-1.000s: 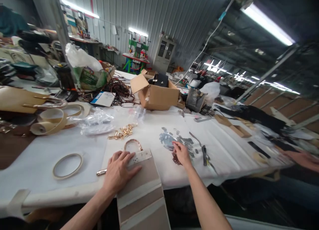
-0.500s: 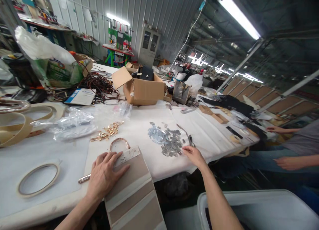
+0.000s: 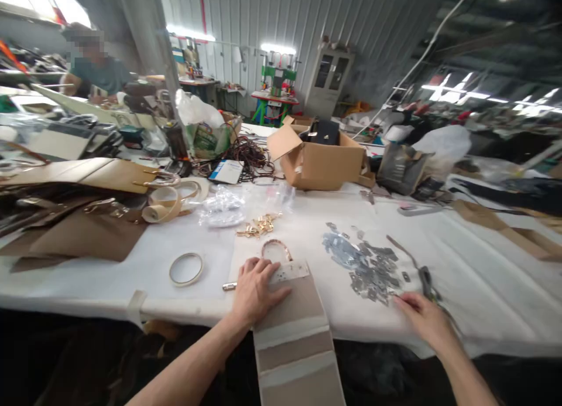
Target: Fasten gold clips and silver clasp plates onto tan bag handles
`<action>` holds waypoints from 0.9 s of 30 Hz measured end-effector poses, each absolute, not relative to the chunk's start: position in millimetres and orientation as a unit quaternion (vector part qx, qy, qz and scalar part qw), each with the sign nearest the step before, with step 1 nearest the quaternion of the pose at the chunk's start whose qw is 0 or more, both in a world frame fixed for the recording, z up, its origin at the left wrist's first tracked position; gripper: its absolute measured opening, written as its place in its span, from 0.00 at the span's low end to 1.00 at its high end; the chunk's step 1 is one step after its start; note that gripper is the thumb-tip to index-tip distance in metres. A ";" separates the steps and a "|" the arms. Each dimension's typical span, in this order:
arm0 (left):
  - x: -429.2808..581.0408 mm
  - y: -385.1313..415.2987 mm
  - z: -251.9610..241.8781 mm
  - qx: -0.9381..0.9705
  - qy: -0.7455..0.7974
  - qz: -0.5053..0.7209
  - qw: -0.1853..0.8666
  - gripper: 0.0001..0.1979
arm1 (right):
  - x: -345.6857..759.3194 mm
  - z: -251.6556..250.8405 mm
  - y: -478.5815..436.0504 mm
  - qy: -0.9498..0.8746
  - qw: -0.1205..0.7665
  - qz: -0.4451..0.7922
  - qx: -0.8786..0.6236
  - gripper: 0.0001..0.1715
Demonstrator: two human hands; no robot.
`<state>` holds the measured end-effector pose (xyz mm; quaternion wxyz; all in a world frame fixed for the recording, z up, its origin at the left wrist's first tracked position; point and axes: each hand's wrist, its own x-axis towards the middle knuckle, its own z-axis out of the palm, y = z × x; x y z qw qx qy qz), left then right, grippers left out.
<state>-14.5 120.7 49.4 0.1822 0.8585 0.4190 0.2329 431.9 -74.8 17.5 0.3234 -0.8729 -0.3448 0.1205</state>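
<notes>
My left hand [image 3: 258, 290] lies with its fingers spread on the upper end of a grey-brown panel [image 3: 296, 312], which has pale bands across it and hangs past the table's front edge. A white strip with small holes [image 3: 293, 270] runs along the panel's top, and a braided copper-coloured loop [image 3: 277, 244] stands out beyond it. A metal-tipped piece [image 3: 229, 286] pokes out left of that hand. On the right, my right hand [image 3: 420, 313] pinches with thumb and fingertips at the near edge of a pile of small grey metal plates [image 3: 373, 268]; what it holds is too small to make out.
Gold-coloured fittings [image 3: 259, 225] lie beyond the panel, with a tape roll [image 3: 186, 269] to the left. A dark-handled tool [image 3: 425, 282] lies by my right hand. Farther back stand a cardboard box [image 3: 329, 163] and a bag panel stack [image 3: 88, 230]. Another person [image 3: 99, 72] is at back left.
The view has swung to the left, showing the bag stack and a person there. My left hand stays on the panel, and my right fingertips remain at the metal pile's near edge.
</notes>
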 end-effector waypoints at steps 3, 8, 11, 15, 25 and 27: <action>-15.5 119.5 49.8 0.852 0.425 0.237 0.194 0.31 | 405.7 35.7 -56.7 -0.330 0.393 0.133 -0.848 0.31; -16.7 119.2 50.6 0.844 0.431 0.240 0.212 0.32 | 301.8 82.9 5.4 -0.456 0.391 0.234 -0.764 0.26; -17.5 119.1 50.2 0.843 0.430 0.240 0.216 0.33 | 244.9 100.4 45.8 -0.545 0.349 0.303 -0.700 0.22; -18.5 118.9 47.8 0.844 0.435 0.238 0.206 0.33 | 207.7 105.2 84.7 -0.638 0.289 0.338 -0.629 0.18; -18.4 119.5 48.5 0.844 0.437 0.236 0.204 0.29 | 199.1 75.7 104.7 -0.657 0.237 0.373 -0.611 0.16; -18.5 119.4 49.5 0.844 0.437 0.236 0.203 0.28 | 198.1 72.5 103.9 -0.654 0.243 0.371 -0.613 0.17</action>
